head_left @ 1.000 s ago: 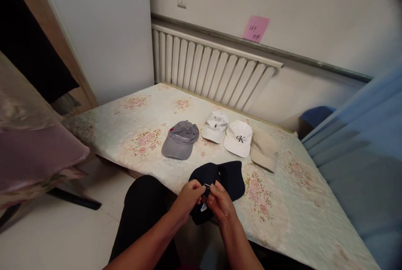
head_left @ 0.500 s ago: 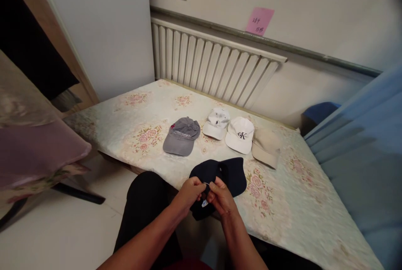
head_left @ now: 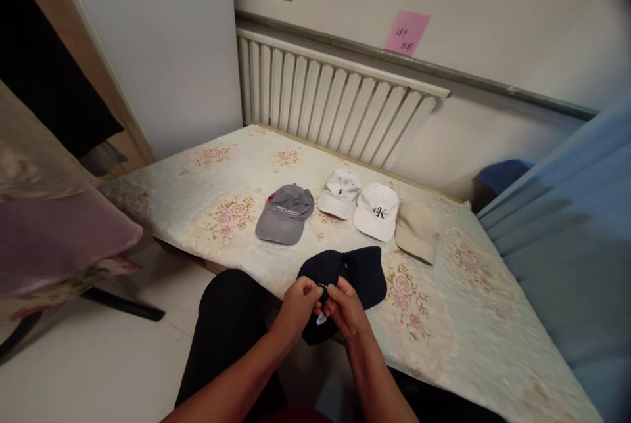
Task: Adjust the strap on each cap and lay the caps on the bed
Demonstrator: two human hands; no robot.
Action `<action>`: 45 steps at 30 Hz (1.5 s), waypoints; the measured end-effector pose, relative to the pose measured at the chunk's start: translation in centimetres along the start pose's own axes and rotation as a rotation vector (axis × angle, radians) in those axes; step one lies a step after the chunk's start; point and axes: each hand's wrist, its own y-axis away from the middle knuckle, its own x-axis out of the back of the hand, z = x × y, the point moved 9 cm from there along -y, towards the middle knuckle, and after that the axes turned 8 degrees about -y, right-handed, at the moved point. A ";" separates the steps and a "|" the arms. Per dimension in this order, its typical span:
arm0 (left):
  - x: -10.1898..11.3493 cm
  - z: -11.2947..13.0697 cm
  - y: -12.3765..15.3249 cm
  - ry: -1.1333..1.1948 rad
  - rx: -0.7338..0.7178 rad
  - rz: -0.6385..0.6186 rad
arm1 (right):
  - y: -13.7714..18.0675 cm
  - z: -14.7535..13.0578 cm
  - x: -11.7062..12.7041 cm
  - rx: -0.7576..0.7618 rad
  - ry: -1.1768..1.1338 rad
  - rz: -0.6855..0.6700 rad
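Note:
A dark navy cap point(head_left: 365, 275) lies at the near edge of the bed, its brim pointing right. My left hand point(head_left: 298, 305) and my right hand point(head_left: 348, 308) meet over it, thumbs and fingers pinched on its strap. A small shiny buckle point(head_left: 323, 286) shows between the fingertips, and a pale label sits just below. Beyond the hands lie a grey cap point(head_left: 284, 214), a white cap with a small dark emblem point(head_left: 340, 194), a white cap with black letters point(head_left: 376, 211) and a beige cap point(head_left: 417, 231).
The caps rest on a bed with a floral cover point(head_left: 473, 318). Behind it, a radiator point(head_left: 320, 94) runs along the wall. A blue curtain point(head_left: 572, 239) hangs at the right. At the left stands a cloth-covered chair point(head_left: 59, 239).
My fingers have shifted very slightly around the buckle, the left hand turning a little. The navy cap and the other caps stay in place.

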 end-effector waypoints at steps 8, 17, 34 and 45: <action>0.2 -0.4 -0.1 -0.014 0.012 0.001 | 0.1 0.3 -0.1 -0.020 -0.006 -0.018; 1.0 1.1 0.4 -0.379 -0.256 0.146 | 0.0 0.9 0.0 -0.026 -0.064 -0.022; 0.7 0.8 0.4 -0.569 -0.297 0.173 | -0.5 1.1 1.7 -0.025 0.147 0.240; 0.6 1.8 1.0 -0.513 -0.334 0.145 | 0.1 -1.4 0.5 0.081 0.374 0.289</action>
